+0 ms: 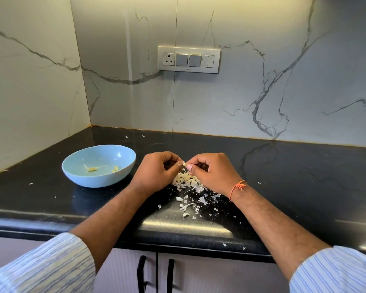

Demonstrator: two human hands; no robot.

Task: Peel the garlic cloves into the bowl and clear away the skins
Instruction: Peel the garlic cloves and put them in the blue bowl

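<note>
Pinching one small garlic clove [185,164] between left hand [156,171] and right hand [209,172], above the skins [187,180], beside the bowl [99,164]. Probably risking a slip: clove falling among the skins, or flakes scattering farther over the counter [283,176].

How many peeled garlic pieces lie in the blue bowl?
2: one piece near the middle of the blue bowl, one piece toward its right side. None seems hidden.
</note>
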